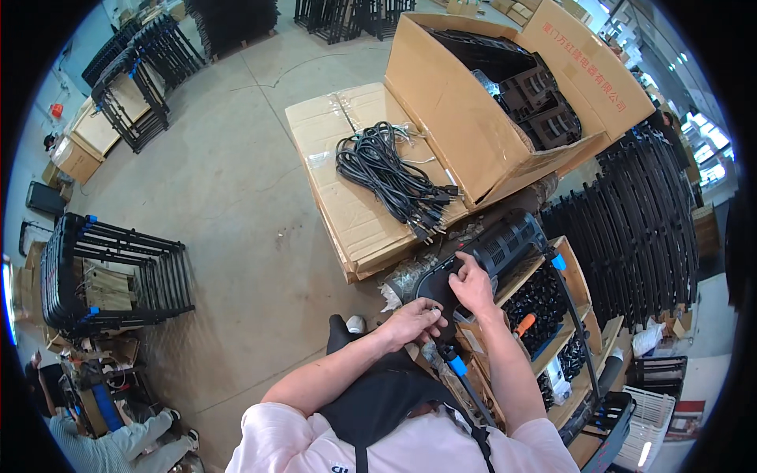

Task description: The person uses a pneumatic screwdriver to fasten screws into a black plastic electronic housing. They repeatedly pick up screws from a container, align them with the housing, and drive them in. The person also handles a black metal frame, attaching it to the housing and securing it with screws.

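The right hand (pixel 473 285) rests palm-down on the black base end of a cylindrical black heater housing (pixel 493 248), fingers curled over its edge. The left hand (pixel 412 322) sits just below it, fingers pinched nearly closed on a small part too small to identify. The housing lies on its side directly ahead of both hands, its grille end pointing away to the right. A blue-handled tool (pixel 455 364) hangs just beneath the left hand. Beyond the housing, a bundle of black power cords (pixel 390 177) lies on a flattened cardboard box (pixel 355 189). An open carton (pixel 473 110) of black parts stands further right. Risk: the round housing may roll if hand pressure slackens; the pinched part may drop to the floor.
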Action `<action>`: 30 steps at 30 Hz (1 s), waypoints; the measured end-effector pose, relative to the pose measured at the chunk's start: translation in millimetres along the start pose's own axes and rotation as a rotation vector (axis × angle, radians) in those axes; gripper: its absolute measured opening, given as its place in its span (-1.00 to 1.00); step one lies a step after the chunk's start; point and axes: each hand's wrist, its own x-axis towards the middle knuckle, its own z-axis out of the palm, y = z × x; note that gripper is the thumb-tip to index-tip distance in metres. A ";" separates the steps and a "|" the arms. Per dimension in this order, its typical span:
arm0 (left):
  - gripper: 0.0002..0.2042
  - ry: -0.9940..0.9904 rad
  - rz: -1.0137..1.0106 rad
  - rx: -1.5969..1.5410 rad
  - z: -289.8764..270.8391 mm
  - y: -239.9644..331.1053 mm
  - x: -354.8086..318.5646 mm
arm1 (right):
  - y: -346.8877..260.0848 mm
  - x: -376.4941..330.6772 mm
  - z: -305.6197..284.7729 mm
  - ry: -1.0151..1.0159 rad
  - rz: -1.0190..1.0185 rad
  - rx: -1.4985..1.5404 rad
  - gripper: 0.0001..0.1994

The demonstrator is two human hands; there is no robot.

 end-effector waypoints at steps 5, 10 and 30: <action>-0.63 -0.014 -0.015 0.132 0.8 13.4 8.8 | 31.1 -5.3 -4.7 -0.040 0.108 0.349 -0.59; -0.65 -0.036 -0.009 -0.171 0.0 10.1 34.6 | 18.0 -25.9 -40.6 -0.111 0.217 0.794 -0.74; -0.67 -0.209 -0.153 0.006 49.7 32.2 99.8 | 33.8 -59.9 -94.5 -0.081 0.166 0.400 -0.84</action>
